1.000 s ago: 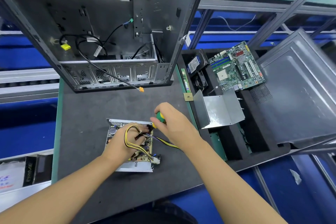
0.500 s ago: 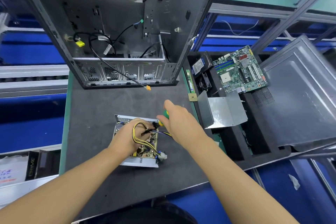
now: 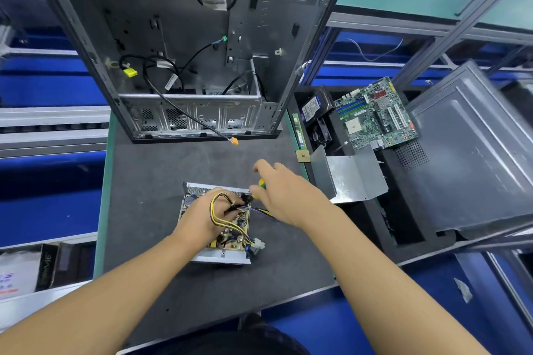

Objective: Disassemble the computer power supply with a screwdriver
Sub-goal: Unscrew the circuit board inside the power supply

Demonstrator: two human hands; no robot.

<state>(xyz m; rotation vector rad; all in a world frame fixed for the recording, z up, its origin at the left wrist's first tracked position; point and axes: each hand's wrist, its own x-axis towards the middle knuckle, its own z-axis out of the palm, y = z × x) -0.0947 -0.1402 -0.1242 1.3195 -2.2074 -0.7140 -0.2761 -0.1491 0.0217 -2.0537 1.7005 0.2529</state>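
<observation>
**Opened power supply near the front of the mat, both hands at its far right corner**

At the far left a printed box (image 3: pixel 20 277) sits outside the green left edge of the dark work mat (image 3: pixel 150 181). A broad band of bare mat lies between that edge and the power supply (image 3: pixel 219 258). The unit sits toward the mat's near edge with its lid off and its circuit board (image 3: pixel 235 241) exposed.

The left hand (image 3: pixel 206 217) lies inside the casing, its fingers curled around the yellow-and-black cable bundle (image 3: pixel 215 210), which loops over the hand. A white connector (image 3: pixel 258 244) hangs at the unit's near right corner.

Just to the right, the right hand (image 3: pixel 284 196) is closed around the green-and-yellow handle of the screwdriver (image 3: pixel 262 183), above the unit's far right corner. The shaft and tip are hidden by the hands.

Beyond them, an open computer case (image 3: pixel 187 37) stands along the mat's far edge, with a strip of bare mat between it and the power supply. A black lead ending in an orange plug (image 3: pixel 234 140) trails out over its front lip.

Along the mat's right edge lie a memory stick (image 3: pixel 298 131) and a processor chip (image 3: pixel 302 156). A black foam tray (image 3: pixel 403 228) sits against that edge. It holds a hard drive (image 3: pixel 313 104), a motherboard (image 3: pixel 375 115) and a bent metal cover (image 3: pixel 352 176), which stands close to the right forearm. A grey side panel (image 3: pixel 476 153) leans at the far right.
</observation>
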